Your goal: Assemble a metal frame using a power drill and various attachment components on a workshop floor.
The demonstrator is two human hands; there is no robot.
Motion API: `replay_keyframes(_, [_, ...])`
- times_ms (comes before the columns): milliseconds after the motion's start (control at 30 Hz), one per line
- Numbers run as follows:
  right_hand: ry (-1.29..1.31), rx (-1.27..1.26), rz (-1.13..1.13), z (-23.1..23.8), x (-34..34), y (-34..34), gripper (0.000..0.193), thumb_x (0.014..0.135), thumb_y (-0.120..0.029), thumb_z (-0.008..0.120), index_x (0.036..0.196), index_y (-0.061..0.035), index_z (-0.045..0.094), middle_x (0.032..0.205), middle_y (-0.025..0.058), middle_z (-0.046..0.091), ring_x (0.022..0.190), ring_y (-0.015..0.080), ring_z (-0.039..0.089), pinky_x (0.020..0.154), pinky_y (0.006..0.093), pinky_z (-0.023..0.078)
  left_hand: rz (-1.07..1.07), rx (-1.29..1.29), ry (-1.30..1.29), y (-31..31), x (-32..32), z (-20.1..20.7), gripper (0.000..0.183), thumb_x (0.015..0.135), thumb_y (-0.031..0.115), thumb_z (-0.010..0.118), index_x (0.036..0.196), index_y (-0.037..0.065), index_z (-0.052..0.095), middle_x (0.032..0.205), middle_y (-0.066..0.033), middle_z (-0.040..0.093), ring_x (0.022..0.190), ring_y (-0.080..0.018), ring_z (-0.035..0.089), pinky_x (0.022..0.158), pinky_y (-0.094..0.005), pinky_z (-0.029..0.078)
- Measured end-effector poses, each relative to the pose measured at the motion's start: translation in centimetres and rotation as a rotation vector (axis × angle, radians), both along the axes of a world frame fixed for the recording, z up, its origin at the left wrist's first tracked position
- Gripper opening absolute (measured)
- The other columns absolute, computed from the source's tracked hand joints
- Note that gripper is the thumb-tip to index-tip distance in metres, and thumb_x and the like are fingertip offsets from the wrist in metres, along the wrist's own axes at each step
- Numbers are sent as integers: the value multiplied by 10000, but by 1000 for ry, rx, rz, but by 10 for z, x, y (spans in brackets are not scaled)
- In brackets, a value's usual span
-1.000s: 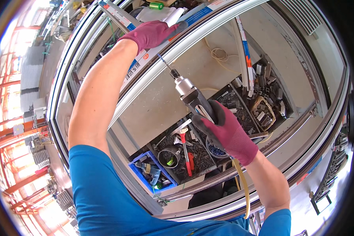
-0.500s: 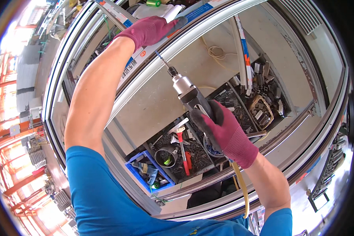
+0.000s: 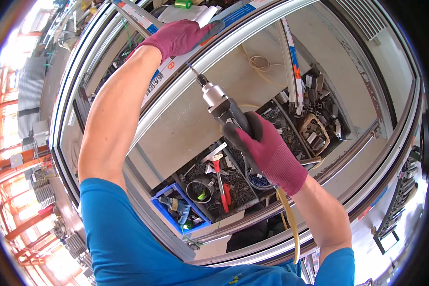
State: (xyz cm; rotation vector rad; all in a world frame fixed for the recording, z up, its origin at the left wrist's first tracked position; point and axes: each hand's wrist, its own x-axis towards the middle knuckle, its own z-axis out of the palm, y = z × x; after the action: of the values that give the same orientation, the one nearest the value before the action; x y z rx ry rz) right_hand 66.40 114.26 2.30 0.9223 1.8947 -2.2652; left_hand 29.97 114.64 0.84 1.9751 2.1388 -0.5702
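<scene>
My right hand [image 3: 274, 148], in a maroon glove with dark fingertips, is wrapped around the grip of a power drill [image 3: 215, 97]. The drill has a silver front housing, and a yellow hose [image 3: 291, 224] hangs from its handle. Its thin drill bit [image 3: 191, 67] points up and left, with the tip at the far rail of a metal window-type frame [image 3: 243, 40]; whether it has entered the metal I cannot tell. My left hand [image 3: 183, 38], in a matching glove, grips that rail just beyond the bit. Its dark-tipped thumb stretches along the rail, and the other fingers are mostly hidden.
Below the frame opening sits a divided parts bin [image 3: 243, 208] of screws and small metal pieces. It also holds a metal cup [image 3: 200, 190] and a red-handled hammer-like tool [image 3: 220, 183]. Left of it is a blue crate [image 3: 207, 221]. A loose profile bar [image 3: 291, 62] crosses the opening.
My right hand has pushed the drill a little up and left, bringing its chuck closer to the rail. My left hand stays in nearly the same place.
</scene>
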Motion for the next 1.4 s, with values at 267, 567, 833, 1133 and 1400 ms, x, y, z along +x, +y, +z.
replay_keyframes(267, [13, 19, -15, -8, -6, -2, 397, 1028, -367, 691, 1144, 6, 624, 874, -14, 605, 798, 52, 504, 688, 256, 452, 126, 253, -137, 2, 10, -8, 727, 1099, 582, 304, 1183, -1, 731, 1083, -234, 742, 1054, -398, 709, 966, -473, 511])
replay_keyframes(567, [61, 236, -40, -15, -8, -1, 424, 999, -426, 722, 1063, -25, 601, 779, -33, 556, 636, 34, 500, 562, 244, 431, 23, 21, 19, 6, 4, -7, 503, 1022, 62, 466, 1524, 57, 433, 1189, -188, 649, 1107, -362, 655, 947, -416, 551])
replay_keyframes(833, [-102, -203, 28, 10, -1, 12, 501, 978, -472, 728, 1176, -28, 610, 794, -38, 552, 558, 23, 492, 482, 221, 411, 749, 988, -716, -24, 44, 50, 293, 1042, 211, 609, 1130, -33, 744, 934, -102, 767, 825, -150, 660, 772, -308, 530])
replay_keyframes(1133, [-6, -100, 149, -5, 28, -10, 537, 980, -413, 733, 1284, 2, 582, 899, -17, 607, 714, 31, 544, 591, 212, 441, 953, 1443, -1319, -164, 167, 24, 321, 1056, 62, 581, 1360, -35, 614, 1031, -152, 760, 782, -149, 706, 688, -281, 568])
replay_keyframes(1400, [2, -78, 51, 22, 85, -17, 489, 966, -306, 749, 1307, -3, 574, 918, -24, 591, 719, 47, 529, 621, 219, 427, 1071, 1215, -1087, -177, 221, 1, 278, 994, -35, 612, 1267, -11, 659, 988, -87, 749, 765, -115, 691, 677, -250, 555])
